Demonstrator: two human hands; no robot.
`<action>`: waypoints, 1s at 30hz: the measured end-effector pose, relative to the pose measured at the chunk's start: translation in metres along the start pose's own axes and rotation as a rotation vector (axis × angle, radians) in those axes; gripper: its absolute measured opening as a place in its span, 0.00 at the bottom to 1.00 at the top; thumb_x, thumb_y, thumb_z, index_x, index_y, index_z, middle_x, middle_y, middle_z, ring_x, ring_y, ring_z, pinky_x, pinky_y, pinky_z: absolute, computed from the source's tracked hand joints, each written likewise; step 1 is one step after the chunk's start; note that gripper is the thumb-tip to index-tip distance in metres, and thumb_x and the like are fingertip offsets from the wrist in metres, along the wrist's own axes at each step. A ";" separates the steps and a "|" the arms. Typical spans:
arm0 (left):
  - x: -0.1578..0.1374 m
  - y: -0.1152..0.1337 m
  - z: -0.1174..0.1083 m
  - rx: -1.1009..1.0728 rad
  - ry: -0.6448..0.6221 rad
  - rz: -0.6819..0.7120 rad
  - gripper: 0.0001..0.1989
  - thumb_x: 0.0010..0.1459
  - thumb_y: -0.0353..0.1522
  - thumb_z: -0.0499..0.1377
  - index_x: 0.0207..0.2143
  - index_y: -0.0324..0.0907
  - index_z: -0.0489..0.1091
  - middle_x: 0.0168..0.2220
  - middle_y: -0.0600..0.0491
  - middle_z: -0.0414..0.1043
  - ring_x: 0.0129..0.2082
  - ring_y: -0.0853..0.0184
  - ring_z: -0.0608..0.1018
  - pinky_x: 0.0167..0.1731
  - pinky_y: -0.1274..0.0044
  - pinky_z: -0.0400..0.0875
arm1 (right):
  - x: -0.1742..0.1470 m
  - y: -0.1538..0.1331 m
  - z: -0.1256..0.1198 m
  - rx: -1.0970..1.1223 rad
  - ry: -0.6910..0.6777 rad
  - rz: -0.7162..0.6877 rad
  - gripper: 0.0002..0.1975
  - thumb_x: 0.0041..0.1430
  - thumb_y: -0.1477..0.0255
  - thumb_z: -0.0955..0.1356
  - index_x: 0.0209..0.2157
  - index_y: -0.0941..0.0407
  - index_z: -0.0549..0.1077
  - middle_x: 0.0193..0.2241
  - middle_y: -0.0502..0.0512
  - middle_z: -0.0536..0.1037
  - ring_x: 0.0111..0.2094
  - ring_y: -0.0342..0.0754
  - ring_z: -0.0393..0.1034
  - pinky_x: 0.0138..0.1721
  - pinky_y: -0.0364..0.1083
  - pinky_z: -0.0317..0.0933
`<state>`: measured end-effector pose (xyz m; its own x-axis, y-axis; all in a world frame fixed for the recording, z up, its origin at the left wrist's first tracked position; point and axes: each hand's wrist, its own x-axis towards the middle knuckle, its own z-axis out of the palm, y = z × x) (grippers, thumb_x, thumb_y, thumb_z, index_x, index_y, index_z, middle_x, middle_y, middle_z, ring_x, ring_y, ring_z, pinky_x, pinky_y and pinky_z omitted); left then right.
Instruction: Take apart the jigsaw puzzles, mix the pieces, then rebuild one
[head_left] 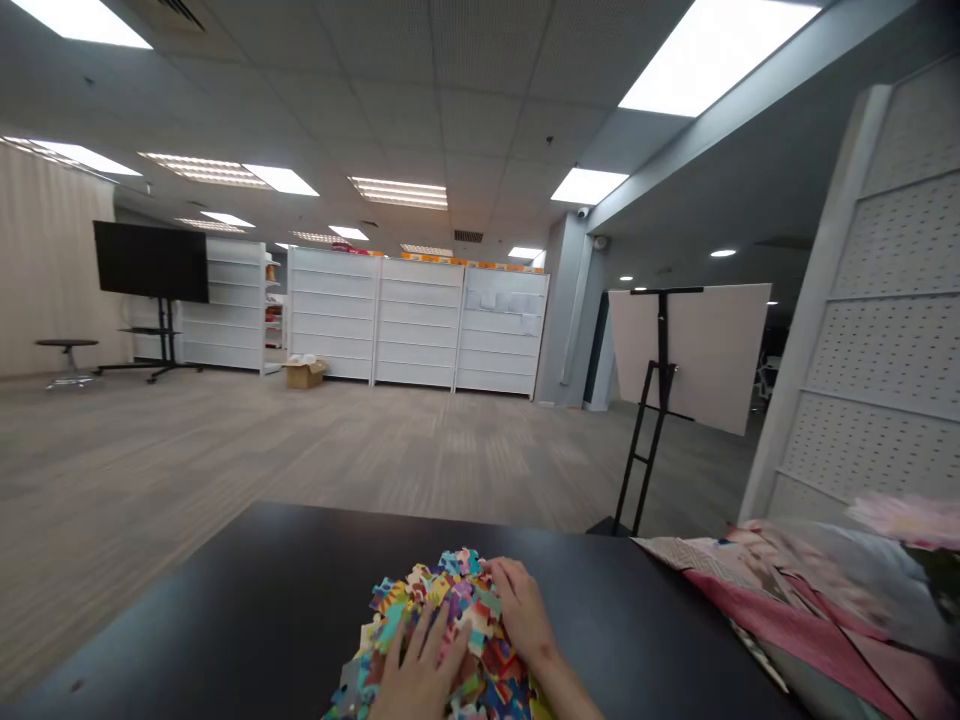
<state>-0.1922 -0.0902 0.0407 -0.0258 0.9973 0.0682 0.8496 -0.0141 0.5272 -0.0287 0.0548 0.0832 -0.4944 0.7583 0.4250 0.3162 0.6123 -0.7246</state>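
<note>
A heap of colourful jigsaw puzzle pieces lies on a black table, close to its near edge. My left hand rests flat on top of the heap, its fingers spread over the pieces. Along the heap's right side lies my right hand, with the fingers stretched forward and touching the pieces at the far right. Neither hand visibly grips a piece. The bottom edge of the view cuts off the near part of the heap.
At the table's right lies a bouquet in pink wrapping. A black easel with a white board stands beyond, beside a pegboard panel. Farther back are white shelves, a cardboard box and a screen on a stand.
</note>
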 end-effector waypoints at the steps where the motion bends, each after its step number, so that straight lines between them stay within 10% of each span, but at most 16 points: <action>1: 0.008 0.007 0.007 0.005 -0.009 0.030 0.33 0.62 0.52 0.58 0.67 0.62 0.54 0.71 0.52 0.43 0.70 0.35 0.44 0.64 0.36 0.33 | -0.002 -0.003 -0.007 0.002 0.002 -0.008 0.29 0.71 0.52 0.54 0.40 0.54 0.79 0.41 0.58 0.81 0.45 0.54 0.73 0.51 0.48 0.63; 5: 0.025 0.030 0.016 0.063 -0.070 0.188 0.29 0.69 0.43 0.51 0.69 0.59 0.49 0.71 0.49 0.40 0.70 0.39 0.44 0.63 0.35 0.34 | -0.034 -0.002 -0.024 -0.013 -0.017 -0.032 0.21 0.70 0.57 0.59 0.48 0.51 0.78 0.49 0.58 0.80 0.52 0.55 0.72 0.57 0.51 0.64; 10: 0.010 0.044 -0.033 0.155 -0.064 0.244 0.45 0.60 0.49 0.61 0.72 0.51 0.41 0.73 0.48 0.37 0.72 0.45 0.42 0.68 0.45 0.40 | -0.089 0.043 -0.007 -0.258 -0.252 -0.184 0.27 0.67 0.57 0.64 0.66 0.45 0.64 0.67 0.56 0.63 0.66 0.63 0.59 0.63 0.62 0.59; 17: -0.041 -0.008 -0.087 0.139 -0.125 0.025 0.39 0.61 0.62 0.49 0.69 0.60 0.49 0.72 0.50 0.44 0.71 0.43 0.44 0.65 0.42 0.37 | -0.104 0.049 -0.020 -0.503 -0.459 -0.101 0.38 0.61 0.54 0.70 0.68 0.38 0.52 0.70 0.52 0.49 0.69 0.72 0.44 0.65 0.73 0.47; 23: -0.048 -0.049 -0.045 0.272 -0.125 0.078 0.52 0.52 0.58 0.63 0.70 0.59 0.38 0.73 0.49 0.34 0.70 0.37 0.41 0.63 0.39 0.41 | -0.068 -0.009 -0.038 -0.425 -0.525 0.057 0.39 0.66 0.43 0.56 0.71 0.45 0.42 0.72 0.54 0.38 0.72 0.62 0.29 0.68 0.69 0.33; 30: -0.029 -0.055 0.029 0.347 0.080 0.079 0.26 0.68 0.50 0.51 0.66 0.68 0.48 0.69 0.53 0.49 0.68 0.37 0.54 0.60 0.37 0.53 | -0.038 -0.043 0.003 -0.425 -0.588 -0.001 0.39 0.67 0.44 0.56 0.71 0.48 0.46 0.73 0.57 0.41 0.72 0.65 0.30 0.68 0.71 0.30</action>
<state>-0.2227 -0.1162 -0.0145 0.0174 0.9853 0.1700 0.9785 -0.0517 0.1995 -0.0258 -0.0013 0.0969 -0.8105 0.5853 -0.0228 0.5438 0.7375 -0.4004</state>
